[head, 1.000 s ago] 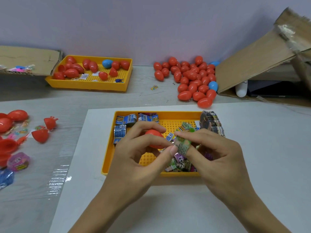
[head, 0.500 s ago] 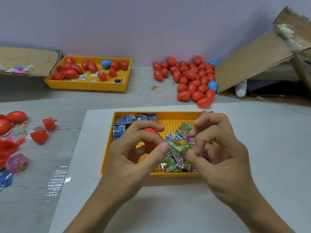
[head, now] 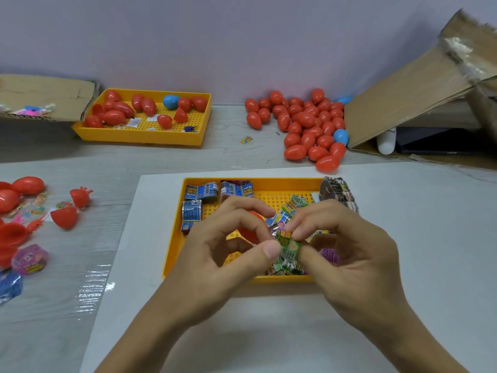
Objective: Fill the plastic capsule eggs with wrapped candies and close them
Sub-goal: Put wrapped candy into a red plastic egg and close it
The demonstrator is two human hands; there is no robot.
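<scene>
With the left hand [head: 215, 254] gripping the red egg half [head: 251, 230] and both hands' fingers pinching the green candy [head: 289, 244], steady the half's mouth and push the candy fully inside.

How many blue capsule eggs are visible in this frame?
3: one blue egg in the far tray, two at the red pile's right edge. Others may be hidden.

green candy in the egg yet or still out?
Out. The green wrapped candy is pinched between the right hand and left hand thumb, beside the red egg piece the left hand holds.
</scene>
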